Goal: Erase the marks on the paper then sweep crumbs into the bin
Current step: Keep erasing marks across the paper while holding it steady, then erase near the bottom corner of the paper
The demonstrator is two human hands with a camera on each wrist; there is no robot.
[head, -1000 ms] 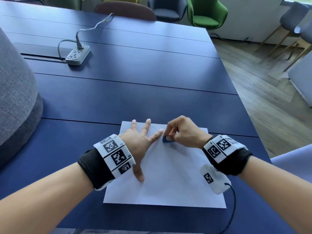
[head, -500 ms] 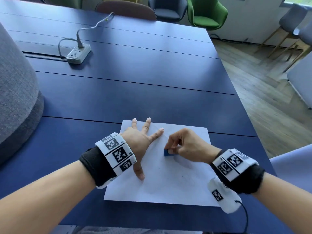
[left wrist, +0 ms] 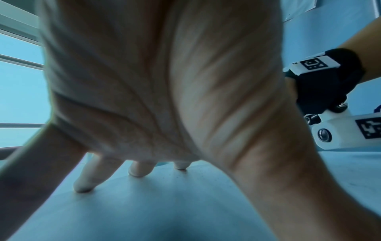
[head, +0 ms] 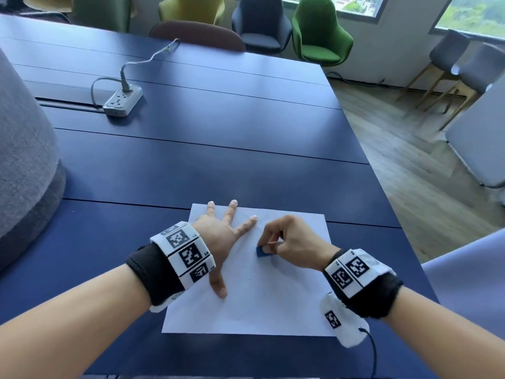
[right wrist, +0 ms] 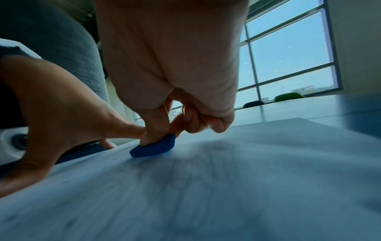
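A white sheet of paper (head: 257, 302) lies on the dark blue table (head: 207, 165) near its front edge, with faint pencil marks and a few dark crumbs on it. My left hand (head: 218, 239) lies flat on the paper's left part, fingers spread and pressing down. My right hand (head: 284, 242) pinches a small blue eraser (head: 263, 251) and holds it against the paper near the middle. In the right wrist view the eraser (right wrist: 153, 148) sits flat on the sheet (right wrist: 206, 187) under the thumb and fingers. The left wrist view shows my palm and fingertips (left wrist: 82, 187) on the paper. No bin is visible.
A white power strip (head: 123, 101) with its cable lies at the far left of the table. A large grey upholstered shape (head: 24, 160) stands at the left edge. Chairs (head: 319, 42) line the far side, and wooden floor lies beyond the table's right edge.
My right hand has drawn the eraser back toward me and slightly right across the paper, then a little forward again. The left hand has stayed flat on the sheet.
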